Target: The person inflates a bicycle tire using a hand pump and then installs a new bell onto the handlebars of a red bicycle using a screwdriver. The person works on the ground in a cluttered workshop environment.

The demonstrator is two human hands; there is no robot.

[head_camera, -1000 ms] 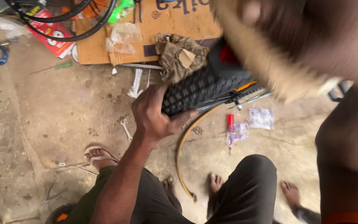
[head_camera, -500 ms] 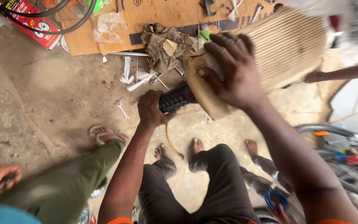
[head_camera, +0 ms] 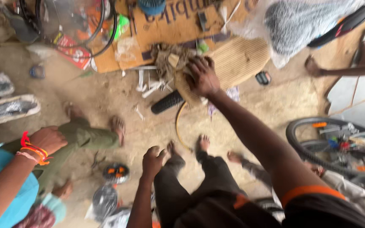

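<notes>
A corrugated cardboard sheet (head_camera: 237,63) stands on the dirt floor (head_camera: 85,109), wrapped around part of a black knobby bicycle tyre (head_camera: 167,102). The sheet's long axis runs from lower left to upper right, its ribs following the same slant. The tyre's bare end sticks out of the sheet's lower left edge and points down and to the left, with a yellowish curved rim strip (head_camera: 179,131) arcing below it toward the person's bare feet.

The right hand (head_camera: 202,76) lies on the left end of the sheet, fingers spread and curled over its edge, gripping the cardboard. The left hand (head_camera: 152,161) hangs well below the sheet, near the person's knee, loosely closed into a fist and holding nothing that shows.

Just left of the sheet, beside the right hand, lies a crumpled brown rag (head_camera: 165,59), and below the rag a few pale tools or strips (head_camera: 148,86) lie scattered on the floor. Above the sheet lies a flattened cardboard box (head_camera: 174,21). Right of the sheet's lower edge sits a small dark object (head_camera: 262,77). Far to the lower right of the sheet stands a bicycle wheel (head_camera: 317,143). Far to the lower left, another person's hand (head_camera: 49,139) with orange wrist bands rests near a knee.
</notes>
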